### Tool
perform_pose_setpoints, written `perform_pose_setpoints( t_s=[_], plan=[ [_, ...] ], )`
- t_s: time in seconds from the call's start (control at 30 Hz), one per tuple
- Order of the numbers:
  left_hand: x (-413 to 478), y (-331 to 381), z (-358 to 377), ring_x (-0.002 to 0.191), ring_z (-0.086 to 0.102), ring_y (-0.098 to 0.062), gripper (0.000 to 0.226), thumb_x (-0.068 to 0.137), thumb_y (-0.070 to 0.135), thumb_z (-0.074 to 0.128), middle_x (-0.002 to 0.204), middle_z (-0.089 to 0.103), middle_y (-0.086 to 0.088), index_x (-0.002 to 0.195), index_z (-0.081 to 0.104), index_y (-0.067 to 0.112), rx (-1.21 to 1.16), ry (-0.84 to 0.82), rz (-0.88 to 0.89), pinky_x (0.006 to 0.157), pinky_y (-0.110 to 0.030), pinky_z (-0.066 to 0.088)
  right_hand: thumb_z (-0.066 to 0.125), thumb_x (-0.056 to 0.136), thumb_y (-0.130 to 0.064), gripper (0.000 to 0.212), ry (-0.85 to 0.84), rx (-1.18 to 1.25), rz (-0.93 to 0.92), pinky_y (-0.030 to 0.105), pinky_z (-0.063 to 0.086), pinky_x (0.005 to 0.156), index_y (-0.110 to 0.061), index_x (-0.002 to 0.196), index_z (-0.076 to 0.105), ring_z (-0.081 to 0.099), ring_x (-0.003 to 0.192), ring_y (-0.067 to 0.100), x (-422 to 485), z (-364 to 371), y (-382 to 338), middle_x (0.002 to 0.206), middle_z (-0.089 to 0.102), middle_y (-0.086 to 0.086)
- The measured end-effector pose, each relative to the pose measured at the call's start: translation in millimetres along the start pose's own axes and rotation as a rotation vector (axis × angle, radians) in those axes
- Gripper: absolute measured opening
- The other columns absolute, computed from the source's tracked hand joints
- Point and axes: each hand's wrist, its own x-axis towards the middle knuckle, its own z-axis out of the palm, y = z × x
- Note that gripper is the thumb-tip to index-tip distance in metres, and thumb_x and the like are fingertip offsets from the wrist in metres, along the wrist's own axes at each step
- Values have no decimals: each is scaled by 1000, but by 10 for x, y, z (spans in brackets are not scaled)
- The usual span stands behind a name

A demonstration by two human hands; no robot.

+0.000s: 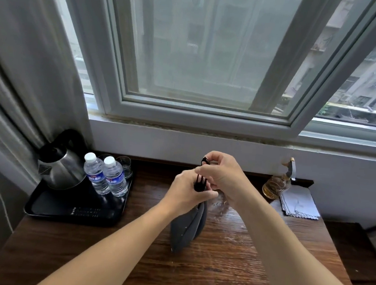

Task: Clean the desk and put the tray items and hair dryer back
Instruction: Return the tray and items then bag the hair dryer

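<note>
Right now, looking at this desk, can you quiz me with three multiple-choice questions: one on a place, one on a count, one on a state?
1. Where is the kettle?
A) on the black tray
B) on the floor
C) on a chair

2. How many water bottles stand on the tray?
A) one
B) two
C) four

3. What are the left hand and right hand doing?
A) hanging empty
B) wiping the window
C) holding the grey bag and its black cord

Answers:
1 A: it sits at the tray's back left corner.
2 B: two white-capped bottles stand side by side.
3 C: the left hand grips the bag's neck and the right hand pinches the cord.
</note>
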Motion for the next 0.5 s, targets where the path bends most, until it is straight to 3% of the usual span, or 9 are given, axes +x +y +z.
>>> perform_pose_setpoints(
  t_s=[0.1,0.27,0.37,0.5],
  plan=[
    [-20,-161,78,91,60,-2,18,80,31,82,83,62,21,73,72,18,47,51,74,82,-29,53,72,76,4,26,11,-18,-2,23,37,53,-17,73,56,47,60,11,-42,-44,-24,71,51,-1],
    [-123,-405,150,109,59,2,14,79,34,79,95,65,23,87,79,23,107,46,118,99,-23,47,68,74,10,31,-25,-91,27,18,33,42,-16,67,53,43,51,10,-180,-97,-126,58,47,-4],
    [-201,-550,153,100,55,7,14,78,29,79,96,69,17,89,80,19,191,32,138,93,-14,43,69,72,11,35,-43,-106,-6,22,31,47,-19,64,54,41,52,12,-241,-213,-237,58,49,-4],
    [-214,-687,63,79,64,-10,14,75,25,72,79,71,4,75,72,12,289,34,124,79,-32,51,64,71,7,29,-91,-417,-165,22,35,51,-20,71,54,40,49,7,-320,-271,-341,58,54,-12]
  ],
)
